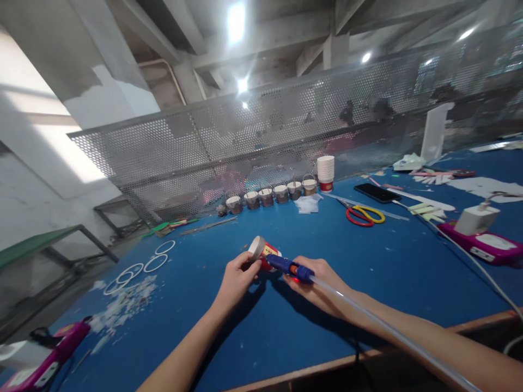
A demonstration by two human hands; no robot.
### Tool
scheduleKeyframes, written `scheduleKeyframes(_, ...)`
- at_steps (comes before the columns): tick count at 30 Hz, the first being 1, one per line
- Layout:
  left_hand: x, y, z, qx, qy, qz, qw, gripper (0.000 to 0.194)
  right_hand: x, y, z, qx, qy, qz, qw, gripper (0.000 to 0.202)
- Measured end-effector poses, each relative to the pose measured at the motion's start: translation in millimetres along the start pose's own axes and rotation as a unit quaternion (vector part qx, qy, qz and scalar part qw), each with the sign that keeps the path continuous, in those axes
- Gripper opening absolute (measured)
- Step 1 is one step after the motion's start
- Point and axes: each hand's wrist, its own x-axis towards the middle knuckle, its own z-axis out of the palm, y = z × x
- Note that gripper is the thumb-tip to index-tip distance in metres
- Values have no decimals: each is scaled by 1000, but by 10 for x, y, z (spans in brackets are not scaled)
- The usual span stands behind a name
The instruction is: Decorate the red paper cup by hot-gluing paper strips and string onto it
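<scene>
My left hand (241,277) is closed on a small paper cup (267,249), red with a pale label, a grey-brown band wrapped near its rim. The cup lies tilted on its side, its mouth toward the left. In my right hand (318,280) is a blue hot glue gun (290,267) with an orange part and a small red light. A long clear glue stick (392,326) sticks out of its back toward the lower right. The gun's nozzle is at the cup's side; whether it touches, I cannot tell.
Several wrapped cups (265,197) line the back, beside a stack of paper cups (326,173). Scissors (362,215), a black phone (376,193) and a magenta power strip (482,245) lie right. White rings (156,263) and scraps (122,305) lie left. A perforated metal screen (183,147) stands behind.
</scene>
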Motion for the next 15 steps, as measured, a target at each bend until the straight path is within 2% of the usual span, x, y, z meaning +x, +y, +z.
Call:
scheduleKeyframes(6,-6,27,3,-12,2,-2,1000,14,3,-24,-35,-3,5,30,1000,23)
scheduleKeyframes(11,-18,94,6,-16,-10,-8,1000,13,-2,-34,-45,-10,-1,21,1000,23)
scheduleKeyframes(15,-28,120,2,-20,-11,-9,1000,14,14,-45,-80,0,14,49,999,27)
